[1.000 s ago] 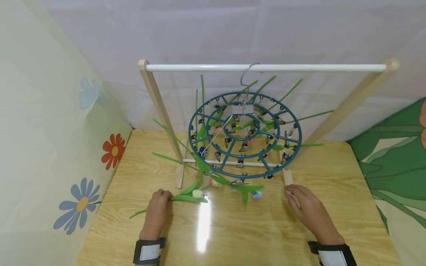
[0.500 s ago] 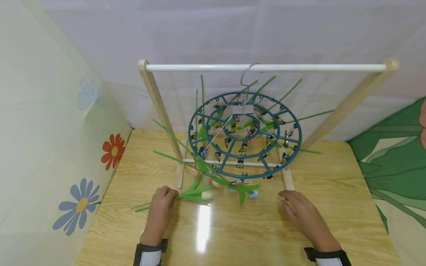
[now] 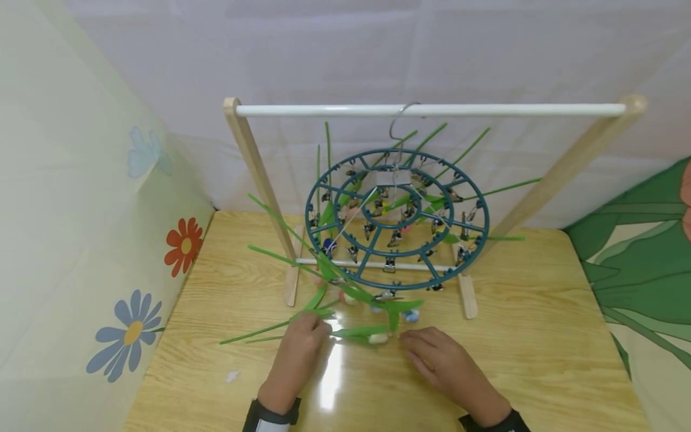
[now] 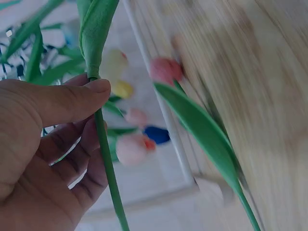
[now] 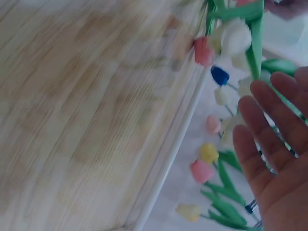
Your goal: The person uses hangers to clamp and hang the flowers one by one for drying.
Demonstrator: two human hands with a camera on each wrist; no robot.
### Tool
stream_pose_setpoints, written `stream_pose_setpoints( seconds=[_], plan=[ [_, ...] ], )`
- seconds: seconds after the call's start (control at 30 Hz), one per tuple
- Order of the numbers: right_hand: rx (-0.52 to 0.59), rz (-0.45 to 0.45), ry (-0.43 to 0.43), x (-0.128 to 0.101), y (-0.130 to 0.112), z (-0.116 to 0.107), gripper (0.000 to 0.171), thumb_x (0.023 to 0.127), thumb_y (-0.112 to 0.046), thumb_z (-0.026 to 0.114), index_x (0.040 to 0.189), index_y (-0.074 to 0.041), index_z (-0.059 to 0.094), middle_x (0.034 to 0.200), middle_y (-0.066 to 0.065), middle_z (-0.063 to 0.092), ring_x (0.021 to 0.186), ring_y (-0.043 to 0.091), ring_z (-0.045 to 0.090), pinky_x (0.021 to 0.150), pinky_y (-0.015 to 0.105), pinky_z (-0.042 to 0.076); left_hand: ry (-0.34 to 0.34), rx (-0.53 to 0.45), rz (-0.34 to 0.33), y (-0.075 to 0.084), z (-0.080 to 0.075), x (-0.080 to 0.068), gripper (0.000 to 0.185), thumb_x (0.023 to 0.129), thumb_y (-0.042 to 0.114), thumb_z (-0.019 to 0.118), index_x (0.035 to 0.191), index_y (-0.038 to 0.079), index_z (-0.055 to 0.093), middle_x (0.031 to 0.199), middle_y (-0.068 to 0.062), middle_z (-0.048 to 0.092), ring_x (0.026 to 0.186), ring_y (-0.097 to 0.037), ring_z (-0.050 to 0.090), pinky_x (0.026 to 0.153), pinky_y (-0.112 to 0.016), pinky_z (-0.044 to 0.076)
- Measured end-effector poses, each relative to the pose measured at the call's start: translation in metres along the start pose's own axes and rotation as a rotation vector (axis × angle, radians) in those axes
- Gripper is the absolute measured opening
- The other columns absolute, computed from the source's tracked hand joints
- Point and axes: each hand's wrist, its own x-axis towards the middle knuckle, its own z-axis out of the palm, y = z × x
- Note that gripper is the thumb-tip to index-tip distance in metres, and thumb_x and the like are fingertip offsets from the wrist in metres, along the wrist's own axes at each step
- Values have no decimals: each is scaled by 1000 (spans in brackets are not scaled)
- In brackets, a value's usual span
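My left hand (image 3: 302, 342) pinches the stem of an artificial white tulip (image 3: 378, 339) between thumb and fingers, just below the leaves. In the left wrist view the green stem (image 4: 108, 163) runs down past the palm. The tulip's bloom points right, close to my right hand (image 3: 448, 366). In the right wrist view that hand's fingers (image 5: 260, 118) are extended, and nothing is seen in them. A second tulip, with a pinkish-red bloom (image 4: 166, 70) and a long leaf (image 4: 202, 130), lies on the table beside the left hand.
A round green clip hanger (image 3: 393, 177) hangs from the white bar (image 3: 324, 110) of a wooden rack. Several tulips are clipped to it, blooms down and stems sticking outward. A small white scrap (image 3: 232, 376) lies on the wooden table (image 3: 540, 336) at left.
The left hand has moved right, carrying the white tulip. My right hand has moved left from the rack's right foot toward the bloom. The other tulip stays on the table.
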Motion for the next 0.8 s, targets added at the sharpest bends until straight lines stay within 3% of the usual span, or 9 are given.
stream_pose_setpoints(
  seconds=[0.2,0.37,0.43,0.6,0.8],
  plan=[
    [-57,-32,-14,10,-8,9,42,102,-41,62,126,-8,71,124,6,72,113,25,68,93,43,58,-41,-14,74,25,7,12,30,64,-9,83,86,11,75,84,1,60,79,-13,57,69,-26,53],
    [-172,13,-55,15,-10,12,56,78,-39,85,124,-11,70,118,6,65,103,23,63,81,41,57,-120,52,110,41,12,19,22,72,4,86,89,14,76,84,4,58,79,-12,54,64,-22,47],
    [-214,21,-62,17,-11,13,57,74,-40,89,121,-13,72,115,6,64,98,22,61,74,38,54,-147,79,121,46,13,21,20,74,7,86,89,16,77,86,5,60,81,-11,55,64,-22,46],
    [-224,41,-101,17,-12,14,40,76,-35,90,110,-19,76,102,-2,68,89,16,62,66,31,51,-155,85,145,55,14,23,19,76,10,86,91,18,79,90,6,64,86,-11,58,67,-21,47],
    [-184,24,-73,11,-7,16,22,74,-20,90,92,-18,77,86,-8,70,79,9,61,66,26,53,-88,65,157,59,15,23,22,75,7,85,94,17,77,91,5,63,85,-11,56,69,-22,45]
  ],
)
